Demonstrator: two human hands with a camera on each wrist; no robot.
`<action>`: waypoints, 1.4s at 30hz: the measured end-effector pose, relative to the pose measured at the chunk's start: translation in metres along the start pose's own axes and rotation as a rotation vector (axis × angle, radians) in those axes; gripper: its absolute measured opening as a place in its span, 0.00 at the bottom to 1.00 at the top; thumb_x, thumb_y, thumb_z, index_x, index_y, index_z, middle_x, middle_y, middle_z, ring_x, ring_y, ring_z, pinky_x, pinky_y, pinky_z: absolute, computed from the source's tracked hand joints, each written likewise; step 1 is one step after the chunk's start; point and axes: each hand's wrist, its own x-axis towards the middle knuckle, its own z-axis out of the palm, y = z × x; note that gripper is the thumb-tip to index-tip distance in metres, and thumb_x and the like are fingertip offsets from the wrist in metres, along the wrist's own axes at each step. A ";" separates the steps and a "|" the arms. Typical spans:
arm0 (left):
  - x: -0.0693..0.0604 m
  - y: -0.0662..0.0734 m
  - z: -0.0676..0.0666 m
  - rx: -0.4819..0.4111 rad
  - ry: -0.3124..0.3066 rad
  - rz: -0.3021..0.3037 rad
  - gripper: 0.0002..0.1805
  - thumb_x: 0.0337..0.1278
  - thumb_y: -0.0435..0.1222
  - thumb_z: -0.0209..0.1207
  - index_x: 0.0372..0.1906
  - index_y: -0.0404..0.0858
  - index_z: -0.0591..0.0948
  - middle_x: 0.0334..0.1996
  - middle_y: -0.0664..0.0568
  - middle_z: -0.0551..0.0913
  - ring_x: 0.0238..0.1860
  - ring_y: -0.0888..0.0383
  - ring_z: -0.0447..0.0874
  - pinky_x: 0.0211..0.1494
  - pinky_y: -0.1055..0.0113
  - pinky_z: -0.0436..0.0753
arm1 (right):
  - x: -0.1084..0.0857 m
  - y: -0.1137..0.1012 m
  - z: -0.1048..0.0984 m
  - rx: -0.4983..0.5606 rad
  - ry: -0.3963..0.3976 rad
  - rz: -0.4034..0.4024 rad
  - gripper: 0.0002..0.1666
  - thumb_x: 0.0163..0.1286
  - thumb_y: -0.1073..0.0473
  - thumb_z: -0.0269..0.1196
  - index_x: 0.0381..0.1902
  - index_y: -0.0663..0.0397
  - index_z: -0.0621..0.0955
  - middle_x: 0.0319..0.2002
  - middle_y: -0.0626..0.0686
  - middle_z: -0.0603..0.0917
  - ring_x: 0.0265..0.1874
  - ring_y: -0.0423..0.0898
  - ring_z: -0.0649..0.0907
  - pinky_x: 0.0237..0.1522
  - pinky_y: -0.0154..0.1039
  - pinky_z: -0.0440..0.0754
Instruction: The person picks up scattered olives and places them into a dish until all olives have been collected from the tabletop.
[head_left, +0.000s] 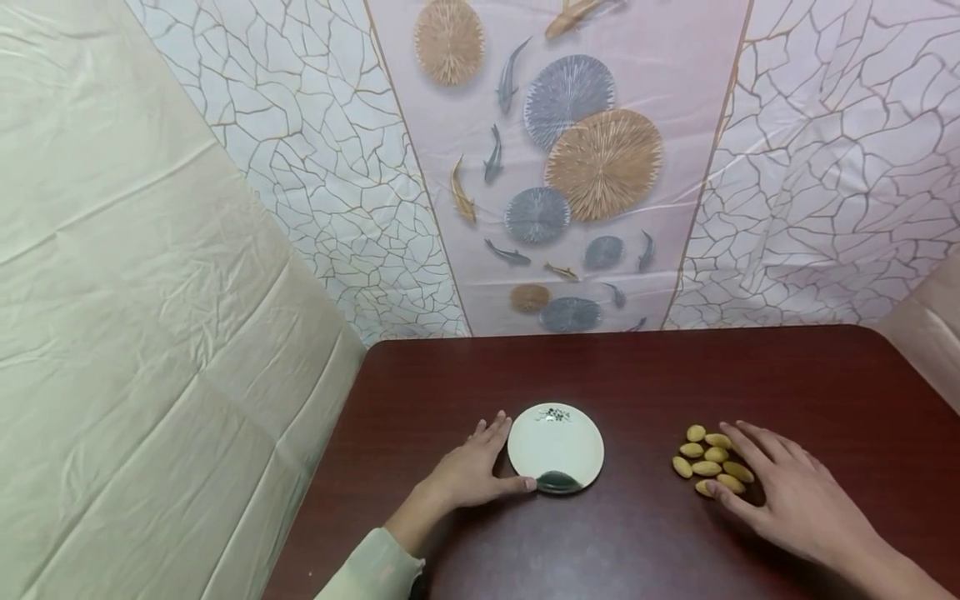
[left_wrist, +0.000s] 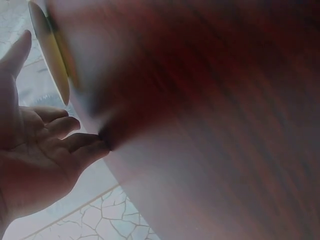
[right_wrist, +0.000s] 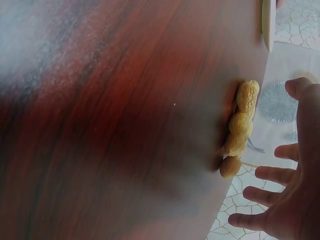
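Observation:
A round white plate (head_left: pixel 556 446) with a dark floral print and a dark green patch lies on the table in the head view. My left hand (head_left: pixel 474 467) is at its left side, fingers and thumb spread, with the thumb tip by the lower rim. To the right lies a group of several oval, yellow-brown, nut-like pieces (head_left: pixel 707 468), wrinkled in the right wrist view. My right hand (head_left: pixel 795 492) reaches in from their right, fingers spread. Its thumb and forefinger are at the edge of the group; whether they touch a piece, I cannot tell.
A dark red-brown wooden table (head_left: pixel 637 550) carries everything. Behind it hangs a patterned cloth (head_left: pixel 300 167) with a crackle print, lily pads and fish. A plain pale cloth (head_left: pixel 150 333) hangs along the left side.

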 end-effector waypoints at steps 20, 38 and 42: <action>0.002 0.004 0.005 0.045 0.003 -0.025 0.65 0.62 0.75 0.65 0.92 0.45 0.54 0.92 0.52 0.52 0.90 0.37 0.56 0.80 0.30 0.73 | 0.004 0.005 0.000 0.007 -0.074 -0.019 0.52 0.67 0.35 0.78 0.77 0.61 0.77 0.72 0.71 0.78 0.64 0.77 0.80 0.56 0.79 0.80; 0.007 0.007 -0.002 0.043 -0.010 -0.029 0.64 0.61 0.74 0.65 0.92 0.45 0.54 0.92 0.52 0.54 0.89 0.35 0.56 0.83 0.31 0.71 | 0.011 0.018 0.003 0.108 -0.014 -0.036 0.38 0.69 0.53 0.78 0.69 0.70 0.81 0.63 0.69 0.83 0.58 0.73 0.82 0.53 0.72 0.83; 0.005 0.008 -0.001 0.045 -0.020 -0.029 0.64 0.62 0.73 0.66 0.92 0.45 0.55 0.92 0.51 0.54 0.89 0.34 0.56 0.84 0.33 0.70 | 0.010 0.019 0.004 0.114 0.000 -0.042 0.33 0.68 0.57 0.79 0.65 0.69 0.83 0.59 0.67 0.85 0.54 0.70 0.83 0.51 0.70 0.84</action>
